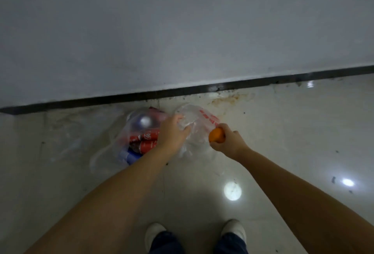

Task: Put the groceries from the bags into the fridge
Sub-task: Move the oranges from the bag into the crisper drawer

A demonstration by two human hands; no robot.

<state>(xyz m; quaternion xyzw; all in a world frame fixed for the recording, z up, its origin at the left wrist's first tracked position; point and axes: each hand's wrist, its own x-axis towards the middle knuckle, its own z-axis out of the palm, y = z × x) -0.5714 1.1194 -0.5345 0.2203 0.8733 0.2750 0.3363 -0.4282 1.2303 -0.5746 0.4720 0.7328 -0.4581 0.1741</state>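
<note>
white shoes (155,233) bottom centre on glossy pale tiled floor (283,142) | right hand (225,141) curled round small orange fruit (216,135), mid-frame | left hand (174,133) grips clear plastic bag (192,118), red print unreadable | left of it clear bag of red and blue cans (141,142), labels blurred

Bare floor (283,132) right of bags (194,124); wall (182,31) close behind.
</note>
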